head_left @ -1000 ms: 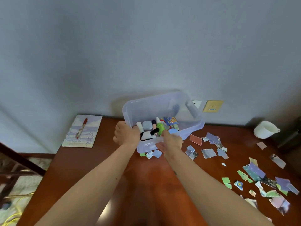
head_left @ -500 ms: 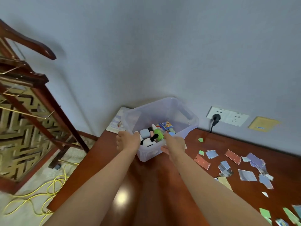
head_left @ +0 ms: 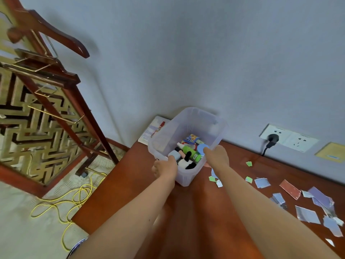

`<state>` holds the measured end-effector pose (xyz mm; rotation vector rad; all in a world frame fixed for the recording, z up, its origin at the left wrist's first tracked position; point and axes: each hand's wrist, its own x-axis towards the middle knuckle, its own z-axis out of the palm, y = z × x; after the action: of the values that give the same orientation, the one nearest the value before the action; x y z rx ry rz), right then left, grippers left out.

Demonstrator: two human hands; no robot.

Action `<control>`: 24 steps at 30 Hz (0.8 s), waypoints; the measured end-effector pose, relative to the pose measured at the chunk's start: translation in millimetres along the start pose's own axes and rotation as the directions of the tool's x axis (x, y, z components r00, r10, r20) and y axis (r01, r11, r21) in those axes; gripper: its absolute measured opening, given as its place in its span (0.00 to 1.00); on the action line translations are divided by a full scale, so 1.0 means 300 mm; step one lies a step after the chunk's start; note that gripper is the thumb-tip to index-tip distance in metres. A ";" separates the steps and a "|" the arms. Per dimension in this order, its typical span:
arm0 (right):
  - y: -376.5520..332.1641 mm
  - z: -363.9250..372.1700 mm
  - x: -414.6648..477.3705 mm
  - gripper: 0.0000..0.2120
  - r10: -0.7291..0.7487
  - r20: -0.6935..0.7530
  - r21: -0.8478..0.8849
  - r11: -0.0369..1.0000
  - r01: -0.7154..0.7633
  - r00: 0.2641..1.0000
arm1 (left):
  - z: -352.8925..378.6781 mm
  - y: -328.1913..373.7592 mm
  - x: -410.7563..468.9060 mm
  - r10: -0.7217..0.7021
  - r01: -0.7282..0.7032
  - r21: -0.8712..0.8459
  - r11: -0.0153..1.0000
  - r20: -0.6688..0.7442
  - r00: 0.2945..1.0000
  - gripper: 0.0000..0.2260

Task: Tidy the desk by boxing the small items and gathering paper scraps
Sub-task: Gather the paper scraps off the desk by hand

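With small items boxed, the left hand and right hand gripped the box while paper scraps lay ungathered.

A spiral notebook with a red pen on it lies at the table's far left corner. On the wall behind the far edge, a black plug sits in a white socket beside a yellow plate. A yellow cable loops across the floor by a wooden rack.

You have the box at the left end of the desk, small items in it, notebook behind it, paper scraps scattered to its right
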<state>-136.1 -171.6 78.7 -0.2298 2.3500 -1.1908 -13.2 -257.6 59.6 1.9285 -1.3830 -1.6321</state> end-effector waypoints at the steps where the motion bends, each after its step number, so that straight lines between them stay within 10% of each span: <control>1: -0.007 -0.006 0.011 0.08 -0.011 -0.002 -0.026 1.000 0.011 1.000 | 0.009 0.002 -0.003 -0.016 0.016 -0.022 1.000 0.014 1.000 0.30; 24: -0.011 -0.009 0.099 0.23 0.021 0.177 -0.131 0.991 0.002 0.984 | 0.083 0.035 -0.007 -0.119 0.115 -0.183 0.976 -0.010 0.993 0.28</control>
<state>-163.5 -182.4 72.1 -0.3539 2.2704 -0.9702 -39.6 -252.5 60.0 1.9462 -1.0884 -1.7197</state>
